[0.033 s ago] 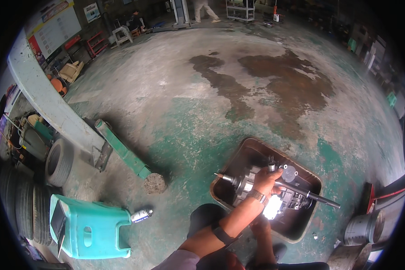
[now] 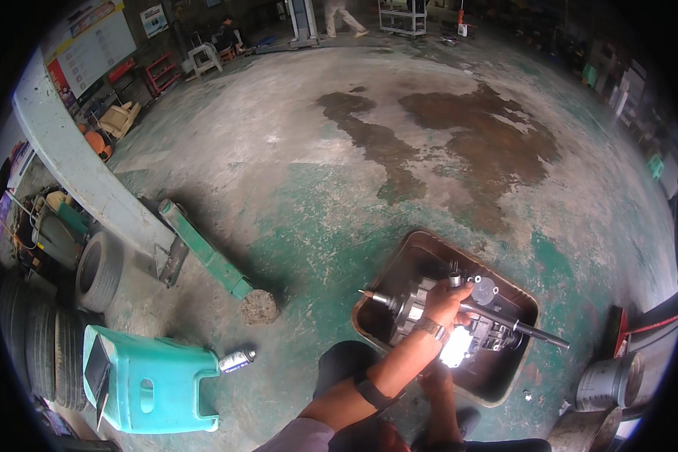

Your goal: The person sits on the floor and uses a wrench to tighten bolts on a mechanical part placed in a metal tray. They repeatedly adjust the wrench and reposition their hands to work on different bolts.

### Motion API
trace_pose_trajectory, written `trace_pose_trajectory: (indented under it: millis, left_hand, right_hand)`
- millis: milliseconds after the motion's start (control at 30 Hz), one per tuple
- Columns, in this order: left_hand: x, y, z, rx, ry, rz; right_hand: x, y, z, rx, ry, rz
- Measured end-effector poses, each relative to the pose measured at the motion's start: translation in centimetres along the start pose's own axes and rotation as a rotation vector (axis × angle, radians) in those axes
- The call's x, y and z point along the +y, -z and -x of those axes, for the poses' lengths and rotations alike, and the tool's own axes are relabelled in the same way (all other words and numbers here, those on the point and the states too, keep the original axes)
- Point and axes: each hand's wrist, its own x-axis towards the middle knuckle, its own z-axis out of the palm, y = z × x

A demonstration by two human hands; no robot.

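Observation:
A greasy metal mechanical assembly [image 2: 418, 303] with a long shaft [image 2: 542, 334] and a short upright cylinder [image 2: 454, 279] lies in a brown tray [image 2: 410, 241]. My left hand [image 2: 447, 303], below a wristwatch, is closed on the assembly beside the cylinder, thumb raised toward it. Lower down, my right hand [image 2: 437, 380] reaches to the near side of the assembly, next to a bright white glare; its fingers are hidden there.
A turquoise stool [image 2: 169, 377], spray can [image 2: 237, 359], green lift arm [image 2: 207, 248], post [image 2: 83, 166] and stacked tyres [image 2: 38, 346] are left. Metal drums [image 2: 603, 384] stand right. The floor [image 2: 294, 188] has dark wet stains; a walking person [image 2: 339, 19] is at the back.

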Motion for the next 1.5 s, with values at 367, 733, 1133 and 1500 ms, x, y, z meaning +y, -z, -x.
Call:
trace_pose_trajectory:
  millis: [367,733,1133,1500]
  left_hand:
    - [0.2,0.0,0.4,-0.010,-0.025,0.015]
    - [1.2,0.1,0.4,0.098,0.136,-0.069]
    - [0.1,-0.1,0.0,-0.106,-0.009,-0.051]
    - [-1.0,-1.4,0.2,0.016,-0.028,-0.041]
  right_hand:
    - [7.4,2.8,5.2,0.019,-0.698,-0.005]
    - [12.1,4.9,11.5,0.135,-0.951,0.567]
    - [16.9,6.2,13.2,0.203,-0.985,0.340]
    - [17.4,5.9,9.7,0.141,-1.046,0.618]
